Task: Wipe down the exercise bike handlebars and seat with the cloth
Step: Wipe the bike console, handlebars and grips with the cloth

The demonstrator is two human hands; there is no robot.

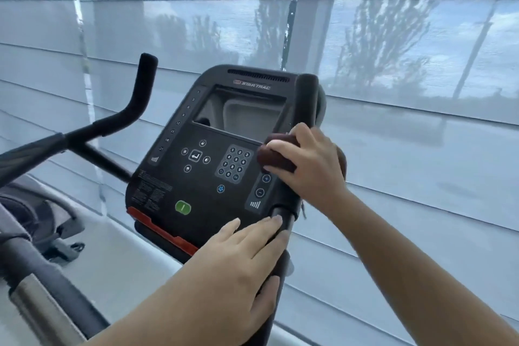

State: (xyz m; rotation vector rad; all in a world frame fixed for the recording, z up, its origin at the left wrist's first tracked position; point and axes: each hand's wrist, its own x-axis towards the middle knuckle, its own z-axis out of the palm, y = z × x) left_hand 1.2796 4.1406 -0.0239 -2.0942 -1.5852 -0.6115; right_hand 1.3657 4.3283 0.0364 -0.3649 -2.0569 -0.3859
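A dark brown cloth (pixel 273 156) is wrapped around the right handlebar (pixel 307 98), a black padded bar rising beside the console. My right hand (pixel 309 166) grips the cloth against that bar, about halfway up. My left hand (pixel 238 258) lies lower on the same bar, fingers spread flat over the bar and the console's lower edge, thumb curled round the tube. The left handlebar (pixel 141 87) stands free at the left, bent upward. The seat is not in view.
The black console (pixel 213 146) with screen, keypad and green button sits between the bars. A grey bike frame and post (pixel 33 270) fill the lower left. Sheer blinds over a window (pixel 421 149) stand close behind the bike.
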